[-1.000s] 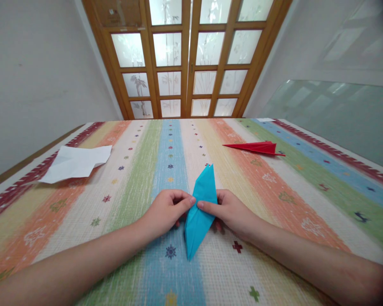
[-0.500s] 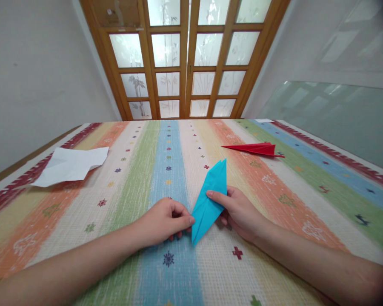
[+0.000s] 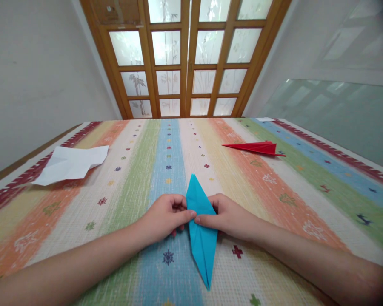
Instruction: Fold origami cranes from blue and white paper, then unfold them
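A piece of blue folded paper (image 3: 203, 242), shaped like a long narrow diamond with creases running to its near point, is held between both hands above the table. My left hand (image 3: 170, 215) pinches its left edge, thumb on top and fingers curled beneath. From the right, my right hand (image 3: 230, 216) grips the same paper, its thumb lying flat across the middle, the tip close to the left thumb. The right fingers are mostly hidden behind the paper. One point of the paper faces away from me, the other toward me.
A striped tablecloth (image 3: 140, 170) covers the table. On the left lies a creased white sheet (image 3: 73, 163); on the right rests a red paper plane (image 3: 255, 148). A small white piece (image 3: 264, 119) is at the far right edge. Wooden glass-paned doors (image 3: 187, 68) stand behind.
The blue paper has turned from leaning right to nearly lengthwise toward me and come nearer. My left hand has moved from its lower tip to its left edge; the right thumb now lies across its middle.
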### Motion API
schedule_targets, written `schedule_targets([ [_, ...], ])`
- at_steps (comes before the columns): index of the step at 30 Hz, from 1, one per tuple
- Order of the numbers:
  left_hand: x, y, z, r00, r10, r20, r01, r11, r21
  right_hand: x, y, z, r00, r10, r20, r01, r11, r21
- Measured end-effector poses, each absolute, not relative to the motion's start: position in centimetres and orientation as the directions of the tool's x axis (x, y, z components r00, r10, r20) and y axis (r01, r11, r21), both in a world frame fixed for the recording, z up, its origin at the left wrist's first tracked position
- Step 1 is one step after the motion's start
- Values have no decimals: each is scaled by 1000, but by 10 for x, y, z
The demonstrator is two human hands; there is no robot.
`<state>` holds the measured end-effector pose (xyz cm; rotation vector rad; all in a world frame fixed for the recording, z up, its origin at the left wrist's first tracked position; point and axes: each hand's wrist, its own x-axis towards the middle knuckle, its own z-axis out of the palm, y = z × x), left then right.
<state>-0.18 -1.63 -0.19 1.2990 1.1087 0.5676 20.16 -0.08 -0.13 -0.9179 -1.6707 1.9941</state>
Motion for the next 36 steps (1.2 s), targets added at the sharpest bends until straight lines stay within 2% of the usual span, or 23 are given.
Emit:
schedule_targets([
  [3, -1, -18, -5, 380, 873, -307, 210, 242, 947, 200, -3, -2, -687, 689, -232, 126, -201, -971],
  [11, -2, -15, -10, 312, 917, -248, -34, 272, 962, 201, -2, -9, -526, 813, -251, 146, -204, -968],
  [16, -3, -17, -12, 324, 916, -237, -70, 273, 960, 202, 0, -11, -518, 827, -219, 107, -192, -976],
  [22, -6, -16, -13, 379, 901, -213, -77, 260, 963, 205, 0, -6, -569, 774, -279, 190, -207, -960],
  [29, -6, -14, -15, 418, 856, -305, 89, 296, 951, 207, 1, -9, -574, 783, -240, 94, -228, -969],
  [36, -4, -17, -11, 424, 868, -258, 69, 253, 965, 207, -2, -9, -631, 757, -171, 42, -187, -981],
])
